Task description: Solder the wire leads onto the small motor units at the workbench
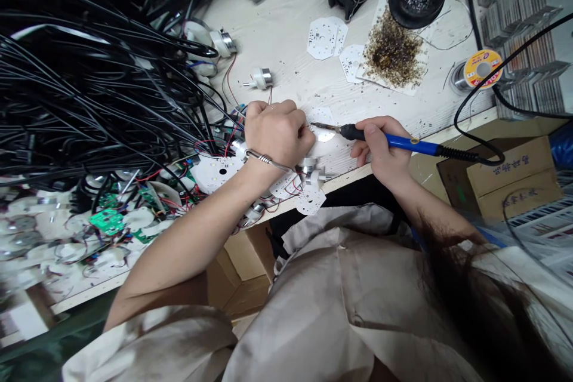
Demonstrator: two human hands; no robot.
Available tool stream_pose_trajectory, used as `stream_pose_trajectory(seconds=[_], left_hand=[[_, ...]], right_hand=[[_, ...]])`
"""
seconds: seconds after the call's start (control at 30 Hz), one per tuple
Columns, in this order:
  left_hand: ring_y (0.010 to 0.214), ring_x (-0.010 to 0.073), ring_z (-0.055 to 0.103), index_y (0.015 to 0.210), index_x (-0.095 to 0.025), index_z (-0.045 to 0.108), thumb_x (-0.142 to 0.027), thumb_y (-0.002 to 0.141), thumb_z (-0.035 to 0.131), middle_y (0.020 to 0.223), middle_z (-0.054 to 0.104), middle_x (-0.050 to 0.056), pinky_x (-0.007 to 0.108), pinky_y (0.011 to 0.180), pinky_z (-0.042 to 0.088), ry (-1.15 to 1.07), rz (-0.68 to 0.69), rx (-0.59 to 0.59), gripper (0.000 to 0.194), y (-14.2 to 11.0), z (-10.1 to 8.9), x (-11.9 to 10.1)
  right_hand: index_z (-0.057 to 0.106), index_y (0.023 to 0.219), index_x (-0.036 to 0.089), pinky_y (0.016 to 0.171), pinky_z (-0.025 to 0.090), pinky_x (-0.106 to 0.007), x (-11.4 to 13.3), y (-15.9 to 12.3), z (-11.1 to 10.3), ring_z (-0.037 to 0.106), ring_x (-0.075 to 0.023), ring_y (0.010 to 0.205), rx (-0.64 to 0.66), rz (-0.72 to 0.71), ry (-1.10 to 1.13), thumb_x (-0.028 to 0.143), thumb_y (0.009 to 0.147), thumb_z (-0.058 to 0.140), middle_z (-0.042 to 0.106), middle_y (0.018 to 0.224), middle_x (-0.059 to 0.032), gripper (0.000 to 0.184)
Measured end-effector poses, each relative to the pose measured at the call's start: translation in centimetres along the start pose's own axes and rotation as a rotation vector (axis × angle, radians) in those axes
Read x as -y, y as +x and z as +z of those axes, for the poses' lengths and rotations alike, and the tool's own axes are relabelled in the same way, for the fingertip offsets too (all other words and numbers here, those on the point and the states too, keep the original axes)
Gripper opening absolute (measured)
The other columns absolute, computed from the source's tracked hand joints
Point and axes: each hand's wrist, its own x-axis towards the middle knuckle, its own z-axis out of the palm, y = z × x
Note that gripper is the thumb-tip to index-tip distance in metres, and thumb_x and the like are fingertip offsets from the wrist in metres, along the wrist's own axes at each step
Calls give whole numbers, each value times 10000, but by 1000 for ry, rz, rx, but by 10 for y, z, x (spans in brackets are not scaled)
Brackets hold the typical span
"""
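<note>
right hand (pixel 382 152) clenched around a soldering iron (pixel 391 141), tip just by a white led board (pixel 322 122) on the bench (pixel 282 30). left hand (pixel 278 134) curled shut beside it, can't tell what it's pinching.

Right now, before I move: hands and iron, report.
Right hand gripping soldering iron, tip over white board. Left hand closed beside tip, anything held hidden. Black cables heaped left of left hand.
</note>
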Motion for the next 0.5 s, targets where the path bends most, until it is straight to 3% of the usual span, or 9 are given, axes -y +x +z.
stream_pose_trajectory(seconds=[0.17, 0.33, 0.43, 0.5], left_hand=[[783, 232, 609, 697, -203, 686, -261, 855, 556, 751, 627, 57, 500, 877, 414, 8, -5, 19, 212, -1, -2, -2], [850, 270, 660, 756, -183, 712, -282, 869, 559, 838, 689, 96, 483, 861, 480, 60, -30, 94, 215, 4, -2, -1], [875, 262, 674, 851, -179, 740, -344, 913, 578, 883, 717, 97, 431, 837, 526, -46, 30, 178, 239, 11, -18, 7], [902, 237, 685, 950, -187, 753, -394, 965, 575, 930, 740, 84, 405, 868, 552, -173, 104, 161, 273, 13, -39, 16]], right_hand=[[665, 935, 240, 351, 391, -151, -1, -4, 1, 539, -53, 356, -136, -87, 27, 617, 970, 634, 648, 560, 87, 380], [648, 980, 248, 372, 416, -164, -3, -5, 2, 555, -62, 376, -191, -163, 49, 599, 997, 597, 649, 576, 90, 354], [656, 974, 233, 361, 421, -182, -5, -4, 2, 552, -77, 362, -223, -181, 59, 595, 986, 610, 657, 559, 84, 365], [657, 967, 233, 356, 410, -190, -5, -3, 2, 537, -78, 348, -240, -189, 63, 614, 975, 612, 659, 551, 84, 384]])
